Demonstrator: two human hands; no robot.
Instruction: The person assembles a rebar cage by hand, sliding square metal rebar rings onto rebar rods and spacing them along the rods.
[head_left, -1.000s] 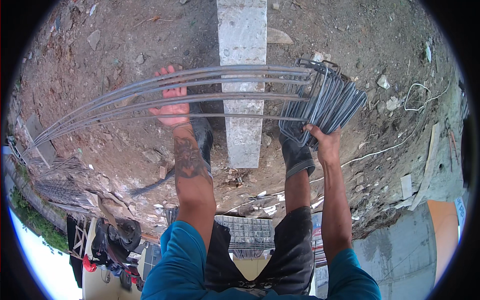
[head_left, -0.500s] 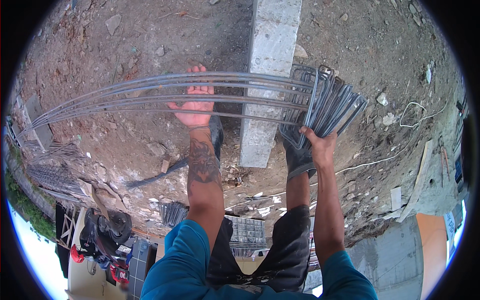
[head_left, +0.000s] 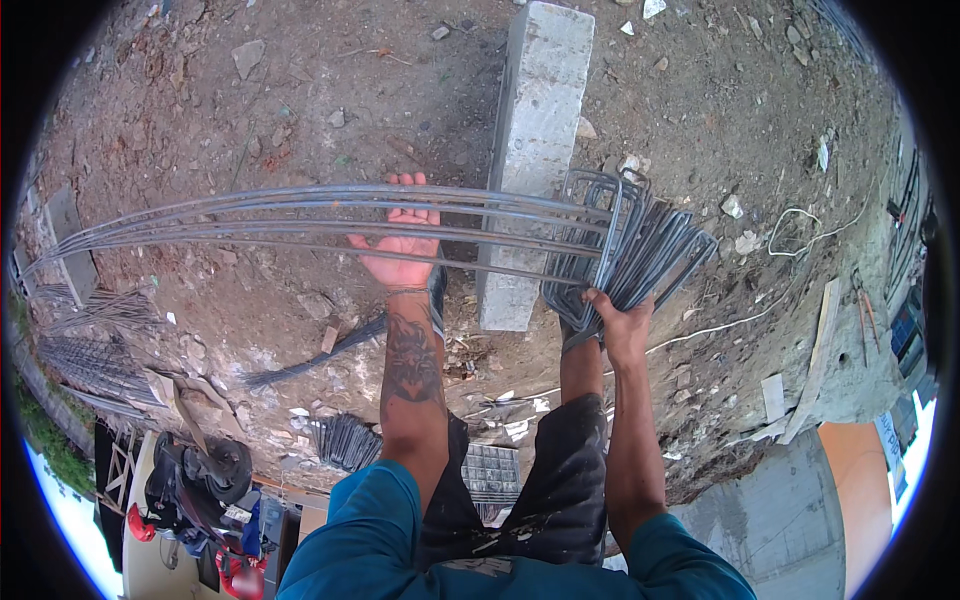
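Several long thin steel bars [head_left: 460, 195] run across the view from the far left to a bundle of bent rectangular rebar stirrups [head_left: 655, 245] at the right. The bars' right ends pass in among the stirrups. My right hand [head_left: 624, 325] grips the near side of this bundle, thumb on top. Under the bars lies my left hand [head_left: 400, 268], palm up with its fingers stretched out and apart. The bars cross above that palm and fingers; whether they rest on it I cannot tell. Below the bars stands a grey concrete beam [head_left: 540, 90].
Rough dirt ground with stones lies all around. More stirrups [head_left: 345, 440] and rebar piles [head_left: 95, 365] are at the lower left, with a thin rod bundle [head_left: 320, 360] by my left forearm. A motorcycle [head_left: 205, 475] stands lower left. A plank [head_left: 818, 350] and white cord [head_left: 715, 322] lie right.
Both hands, the bars and the stirrup bundle have come nearer to me against the concrete beam. The view has also shifted a little. My right hand keeps its grip; my left stays palm up.
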